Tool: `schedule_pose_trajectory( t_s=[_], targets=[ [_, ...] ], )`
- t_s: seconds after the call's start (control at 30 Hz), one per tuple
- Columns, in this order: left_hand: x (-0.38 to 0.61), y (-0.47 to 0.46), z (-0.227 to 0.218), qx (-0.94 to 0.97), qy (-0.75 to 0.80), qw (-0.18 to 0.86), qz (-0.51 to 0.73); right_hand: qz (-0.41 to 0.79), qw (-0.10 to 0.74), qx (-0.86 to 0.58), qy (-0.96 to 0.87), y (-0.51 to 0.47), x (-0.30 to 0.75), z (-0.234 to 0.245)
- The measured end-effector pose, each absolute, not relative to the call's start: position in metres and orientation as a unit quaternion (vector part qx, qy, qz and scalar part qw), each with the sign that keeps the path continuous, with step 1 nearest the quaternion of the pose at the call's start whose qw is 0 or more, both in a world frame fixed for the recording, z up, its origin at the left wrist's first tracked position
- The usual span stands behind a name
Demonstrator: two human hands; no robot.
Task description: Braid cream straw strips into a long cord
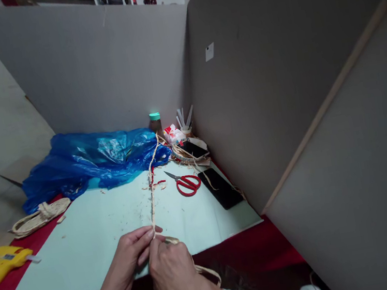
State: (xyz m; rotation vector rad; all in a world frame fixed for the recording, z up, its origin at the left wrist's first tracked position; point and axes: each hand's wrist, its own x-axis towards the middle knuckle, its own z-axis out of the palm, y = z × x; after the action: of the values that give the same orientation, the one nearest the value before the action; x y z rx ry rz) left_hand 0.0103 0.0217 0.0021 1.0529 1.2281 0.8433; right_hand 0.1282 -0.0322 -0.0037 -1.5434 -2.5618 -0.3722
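Note:
Both of my hands meet at the near edge of a pale green mat (94, 239). My left hand (133, 252) pinches a thin straw-coloured strand (152, 190) between thumb and fingers. My right hand (173, 271) is closed on the same strand just beside it, and a loose loop of it hangs below the wrist (208, 271). From my fingers the strand runs taut across the mat toward the far corner.
A crumpled blue plastic bag (89, 161) lies at the back. Red scissors (187, 183) and a black phone (221, 187) lie right of the strand. A straw bundle (39, 217) and a yellow glue gun (1, 266) are at left. Grey partition walls (260, 80) enclose the desk.

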Motion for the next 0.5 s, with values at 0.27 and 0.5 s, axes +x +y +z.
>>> schedule_pose_trajectory(
  t_s=[0.27, 0.5],
  targets=[
    [0.003, 0.024, 0.007, 0.471, 0.507, 0.646, 0.322, 0.016, 0.164, -0.566, -0.808, 0.039, 0.197, 0.050],
    [-0.002, 0.029, 0.002, 0.506, 0.479, 0.655, 0.294, -0.028, 0.143, -0.748, -0.647, 0.153, 0.277, 0.033]
  ],
)
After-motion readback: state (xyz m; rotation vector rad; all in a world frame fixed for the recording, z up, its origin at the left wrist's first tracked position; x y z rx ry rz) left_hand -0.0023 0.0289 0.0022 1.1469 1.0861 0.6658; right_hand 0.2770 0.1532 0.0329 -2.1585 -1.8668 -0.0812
